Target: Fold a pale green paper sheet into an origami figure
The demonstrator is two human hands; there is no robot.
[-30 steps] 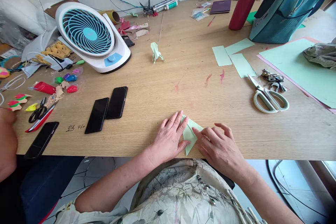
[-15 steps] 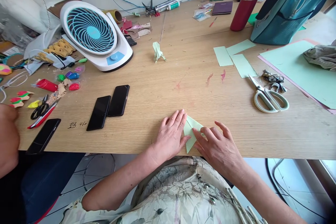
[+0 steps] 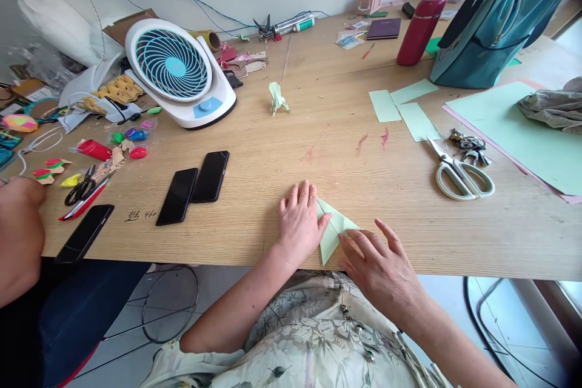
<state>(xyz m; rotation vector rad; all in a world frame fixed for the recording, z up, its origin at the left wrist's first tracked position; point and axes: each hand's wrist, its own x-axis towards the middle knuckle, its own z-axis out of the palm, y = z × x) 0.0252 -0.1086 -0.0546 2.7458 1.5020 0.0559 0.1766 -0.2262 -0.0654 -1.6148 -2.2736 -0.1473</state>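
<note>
A folded piece of pale green paper (image 3: 333,229) lies near the table's front edge, creased into a pointed shape. My left hand (image 3: 300,218) rests flat over its left side, fingers stretched forward and thumb on the paper. At the paper's right corner, my right hand (image 3: 379,257) touches it with its fingertips, fingers spread and bent a little. Part of the paper is hidden under my left hand. Farther back stands a small folded figure (image 3: 276,99) of the same pale green paper.
White-handled scissors (image 3: 464,179) and keys (image 3: 470,144) lie on the right, by green paper strips (image 3: 384,106) and large sheets (image 3: 513,127). A red bottle (image 3: 418,33) and teal bag (image 3: 477,42) stand behind. Phones (image 3: 177,196) and a fan (image 3: 182,73) are left, with another person's arm (image 3: 20,236).
My left thumb has moved up and right onto the paper, and more of the paper shows. My right hand has shifted slightly right along it. The camera view has turned a little.
</note>
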